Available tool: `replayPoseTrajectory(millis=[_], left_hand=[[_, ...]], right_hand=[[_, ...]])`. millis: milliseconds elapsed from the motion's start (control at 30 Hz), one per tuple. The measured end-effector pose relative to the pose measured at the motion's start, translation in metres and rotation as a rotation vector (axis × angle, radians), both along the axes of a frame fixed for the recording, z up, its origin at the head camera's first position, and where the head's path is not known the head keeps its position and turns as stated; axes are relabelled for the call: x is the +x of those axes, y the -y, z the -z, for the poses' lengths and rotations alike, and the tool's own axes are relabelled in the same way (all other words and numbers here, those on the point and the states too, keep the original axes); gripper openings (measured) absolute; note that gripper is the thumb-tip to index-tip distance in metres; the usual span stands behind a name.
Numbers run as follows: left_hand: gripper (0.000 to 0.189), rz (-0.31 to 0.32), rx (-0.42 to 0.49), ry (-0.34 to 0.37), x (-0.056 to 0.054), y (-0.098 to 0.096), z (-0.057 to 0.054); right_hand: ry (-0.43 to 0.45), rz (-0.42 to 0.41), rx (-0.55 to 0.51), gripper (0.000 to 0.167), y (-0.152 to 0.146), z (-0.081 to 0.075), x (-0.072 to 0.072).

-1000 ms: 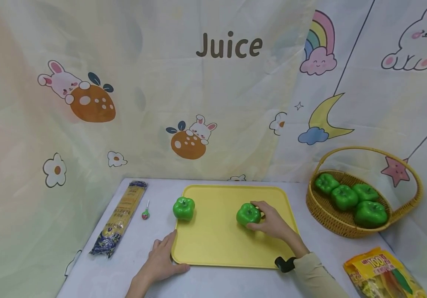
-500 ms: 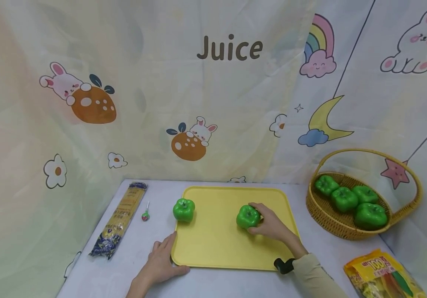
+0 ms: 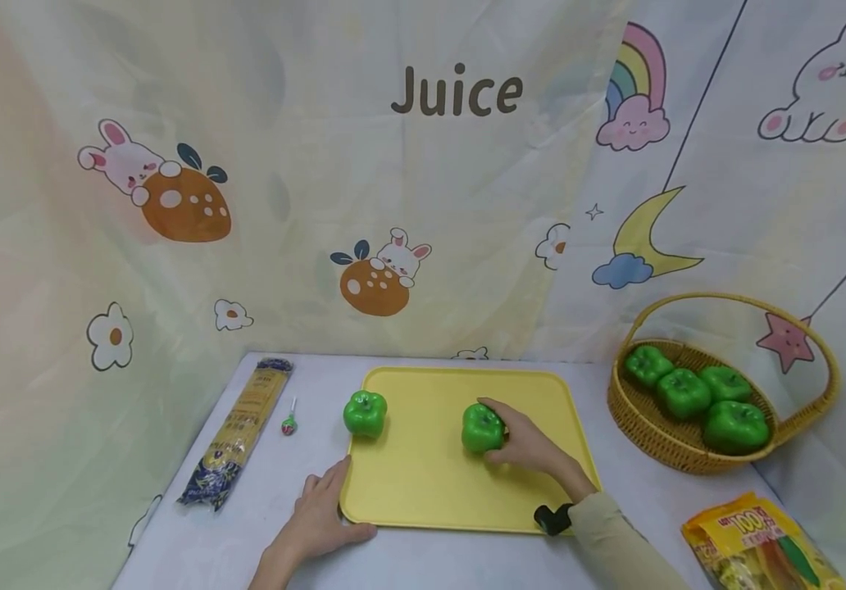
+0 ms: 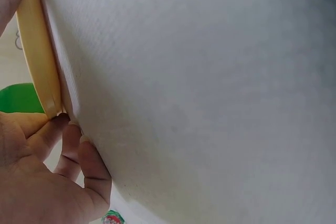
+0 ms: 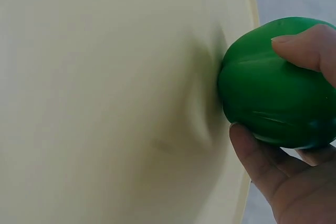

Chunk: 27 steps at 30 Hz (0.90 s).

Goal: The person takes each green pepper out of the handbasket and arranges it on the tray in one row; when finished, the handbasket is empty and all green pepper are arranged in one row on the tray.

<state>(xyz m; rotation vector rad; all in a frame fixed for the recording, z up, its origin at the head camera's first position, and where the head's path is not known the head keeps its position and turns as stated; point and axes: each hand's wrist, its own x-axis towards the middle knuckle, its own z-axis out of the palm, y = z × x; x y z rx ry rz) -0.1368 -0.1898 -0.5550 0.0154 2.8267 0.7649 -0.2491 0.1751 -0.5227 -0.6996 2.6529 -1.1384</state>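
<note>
My right hand (image 3: 534, 442) grips a green bell pepper (image 3: 480, 428) over the right half of the yellow tray (image 3: 423, 483). In the right wrist view, thumb and fingers lie on opposite sides of that pepper (image 5: 273, 87); whether it touches the tray cannot be told. A second bell pepper (image 3: 365, 413) sits at the tray's left edge. My left hand (image 3: 320, 516) holds the tray's near left corner, thumb along the front rim and fingers at the left side. Its bent fingertips meet the tray rim (image 4: 37, 51) in the left wrist view.
A wicker basket (image 3: 659, 447) with several green peppers stands at the right, its handle arching up. Nearer lies a yellow snack bag (image 3: 762, 541). Left of the tray are a lollipop (image 3: 288, 424) and a long pasta packet (image 3: 238, 434). A printed cloth hangs behind.
My right hand has shifted slightly left with the bell pepper, which has turned a little in the grip. The left hand and the tray have stayed in place.
</note>
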Motion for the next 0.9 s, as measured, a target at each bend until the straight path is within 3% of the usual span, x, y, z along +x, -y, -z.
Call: replayPoseTrajectory(millis=[333,900], left_hand=[[0.127,0.007,0.002,-0.016,0.0,0.0,0.0],[0.127,0.0,0.01,0.0,0.001,-0.001,-0.003]], right_hand=[[-0.011,-0.082,0.0,0.093,0.021,-0.001,-0.01],[0.057,-0.164,-0.022,0.091,0.083,-0.004,-0.029]])
